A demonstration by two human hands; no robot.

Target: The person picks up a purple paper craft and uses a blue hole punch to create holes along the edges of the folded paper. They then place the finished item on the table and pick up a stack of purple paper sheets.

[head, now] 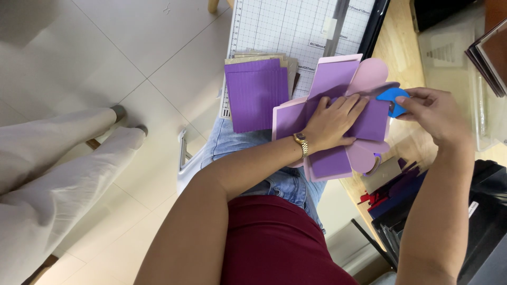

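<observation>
My left hand (334, 122) lies flat, fingers spread, on an unfolded purple and pink card box (327, 84) with rounded flaps, pressing it down over my lap. My right hand (437, 115) grips a small blue tool (392, 97) at the right edge of the card, its tip touching the pink flap. A gold watch (301, 143) sits on my left wrist. A stack of purple ribbed card sheets (255, 95) rests to the left of the box.
A white gridded paper trimmer (285, 26) lies beyond the sheets. A wooden table (401, 47) stands on the right with a clear plastic container (449, 53) and dark paper stock (396, 190). Another person's legs in white trousers (58, 158) are at the left on the tiled floor.
</observation>
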